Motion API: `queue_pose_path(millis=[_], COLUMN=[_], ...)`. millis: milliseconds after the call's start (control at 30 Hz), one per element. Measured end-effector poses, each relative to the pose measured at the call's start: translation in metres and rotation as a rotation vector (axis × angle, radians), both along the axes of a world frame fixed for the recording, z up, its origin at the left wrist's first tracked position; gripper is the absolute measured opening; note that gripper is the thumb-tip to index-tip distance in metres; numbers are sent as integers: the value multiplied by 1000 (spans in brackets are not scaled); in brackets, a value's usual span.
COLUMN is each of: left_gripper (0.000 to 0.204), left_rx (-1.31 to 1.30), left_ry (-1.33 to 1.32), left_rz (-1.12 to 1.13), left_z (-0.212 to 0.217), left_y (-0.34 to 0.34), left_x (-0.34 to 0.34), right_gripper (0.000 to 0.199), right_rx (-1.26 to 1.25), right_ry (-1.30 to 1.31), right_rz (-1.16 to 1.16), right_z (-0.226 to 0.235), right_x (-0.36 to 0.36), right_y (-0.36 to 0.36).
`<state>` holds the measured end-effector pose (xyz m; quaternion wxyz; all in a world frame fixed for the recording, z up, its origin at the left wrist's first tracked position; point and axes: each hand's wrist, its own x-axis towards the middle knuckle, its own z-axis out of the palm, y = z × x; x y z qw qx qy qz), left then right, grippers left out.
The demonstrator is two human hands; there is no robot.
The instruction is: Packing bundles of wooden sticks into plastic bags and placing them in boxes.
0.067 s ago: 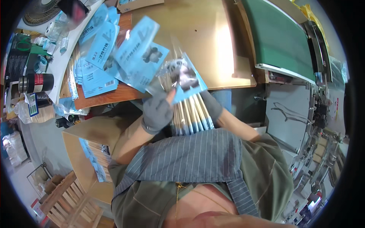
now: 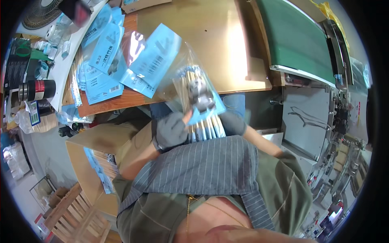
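Observation:
In front of my apron is a clear bag of wrapped bamboo chopsticks [image 2: 208,128], with a blue label [image 2: 216,108] that carries a panda picture. The bag's clear top points away from me, toward the table. My left hand [image 2: 172,128], in a grey glove with a bare fingertip showing, grips the bag's left side. On the other side my right hand [image 2: 231,121], also gloved in grey, is partly hidden behind the bag and closed on it. Just beyond them, a blue-printed clear bag [image 2: 156,54] lies over other blue packaging on the table.
More blue printed bags [image 2: 106,52] are piled at the table's left. An open carton [image 2: 87,135] holding chopstick packs [image 2: 101,166] stands low on my left. A dark flask [image 2: 37,90] is on the white side shelf [image 2: 63,75]. At right is a green board [image 2: 300,40].
Both hands and the chopstick pack have come slightly closer to my body. On the table, the top blue-printed bag has shifted a little to the right and nearer.

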<state>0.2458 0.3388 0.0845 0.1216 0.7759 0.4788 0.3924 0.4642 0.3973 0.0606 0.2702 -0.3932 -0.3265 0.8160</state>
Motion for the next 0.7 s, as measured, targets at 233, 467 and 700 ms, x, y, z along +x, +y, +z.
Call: queue_pose_path(millis=[233,467,700], left_gripper=[17,19,49], left_rx=[-93,-147,-893], left_ry=[-165,303,-490], left_rz=[171,55,-25], left_z=[82,177,189], left_y=[71,180,158], left_x=[22,-60,-61], right_gripper=[15,8,11], right_rx=[1322,1619,1298], right_ry=[-1007,-455,-724], right_rz=[-329,-330,-17], right_z=[73,188,202], right_x=[17,-2,13], right_y=[74,145,169])
